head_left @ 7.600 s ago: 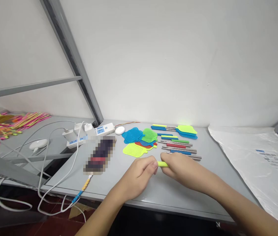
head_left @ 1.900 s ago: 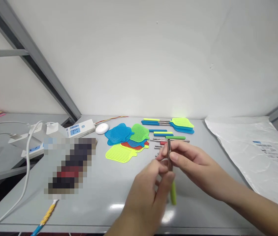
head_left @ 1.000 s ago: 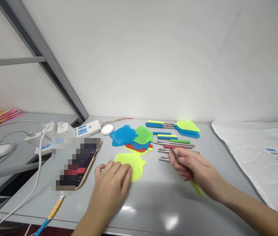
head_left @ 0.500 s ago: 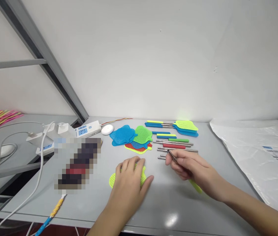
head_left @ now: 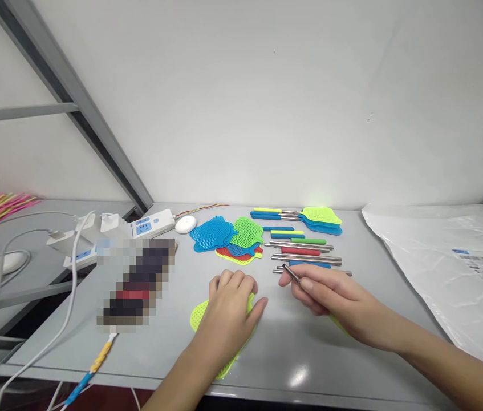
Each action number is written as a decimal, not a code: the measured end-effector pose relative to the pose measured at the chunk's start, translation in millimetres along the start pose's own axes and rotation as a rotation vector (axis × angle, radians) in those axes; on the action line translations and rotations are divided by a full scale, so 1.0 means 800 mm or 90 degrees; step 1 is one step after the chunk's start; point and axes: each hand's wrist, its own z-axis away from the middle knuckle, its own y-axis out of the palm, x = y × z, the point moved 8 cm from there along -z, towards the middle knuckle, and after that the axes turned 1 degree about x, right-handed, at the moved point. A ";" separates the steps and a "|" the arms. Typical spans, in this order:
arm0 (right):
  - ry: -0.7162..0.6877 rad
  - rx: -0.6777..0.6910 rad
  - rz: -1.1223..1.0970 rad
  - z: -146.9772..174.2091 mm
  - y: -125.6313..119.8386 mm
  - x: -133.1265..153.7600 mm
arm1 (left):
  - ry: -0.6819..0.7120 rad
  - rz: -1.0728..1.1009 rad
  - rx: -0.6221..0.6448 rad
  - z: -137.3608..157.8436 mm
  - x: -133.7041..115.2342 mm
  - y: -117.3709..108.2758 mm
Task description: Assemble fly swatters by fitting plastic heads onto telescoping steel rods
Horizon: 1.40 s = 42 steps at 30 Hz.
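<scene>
My left hand (head_left: 230, 308) lies over a yellow-green fly swatter head (head_left: 199, 312) near the front of the table, its fingers curled down on the mesh. The hand covers most of that head, and the fingertips are hidden. In my right hand (head_left: 322, 291) is a metal swatter rod (head_left: 291, 273), its bare end pointing up and left. A bit of its yellow-green grip (head_left: 339, 325) shows below the palm. Beyond my hands lie blue mesh heads (head_left: 211, 233), a green head (head_left: 246, 231), and rows of metal rods (head_left: 309, 258) with coloured grips.
Assembled fly swatters (head_left: 320, 216) lie by the wall. On the left are a pixelated object (head_left: 138, 285), a power strip (head_left: 153, 225), a white round case (head_left: 186, 224) and cables (head_left: 72, 285). A white plastic bag (head_left: 421, 257) covers the right side.
My left fingers have curled more, and the swatter head under them has turned, showing more mesh toward the front edge. My right hand has shifted slightly left with the rod.
</scene>
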 end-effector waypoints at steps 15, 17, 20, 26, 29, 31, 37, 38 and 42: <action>0.026 -0.004 0.046 0.016 -0.003 0.002 | 0.009 -0.047 -0.031 0.006 -0.003 -0.029; 0.018 -0.018 0.058 0.015 -0.006 0.002 | 0.007 -0.051 -0.034 0.010 -0.002 -0.031; 0.000 -0.035 0.076 0.012 -0.009 0.004 | -0.010 -0.069 -0.044 0.018 0.008 -0.029; 0.007 -0.009 0.155 0.003 -0.008 0.004 | -0.049 -0.048 -0.062 0.025 0.035 -0.018; 0.000 -0.016 0.175 -0.002 -0.008 0.002 | -0.046 -0.034 -0.055 0.020 0.035 -0.014; -0.011 -0.025 0.182 -0.004 -0.008 0.002 | -0.052 -0.035 -0.055 0.015 0.034 -0.013; -0.058 -0.033 0.306 -0.006 -0.006 0.001 | -0.075 -0.037 -0.042 0.006 0.032 -0.009; -0.074 -0.033 0.345 -0.006 -0.005 -0.001 | -0.076 -0.023 -0.036 0.006 0.032 -0.007; -0.100 -0.067 0.499 -0.010 -0.008 -0.022 | -0.034 0.037 0.003 0.002 0.023 -0.004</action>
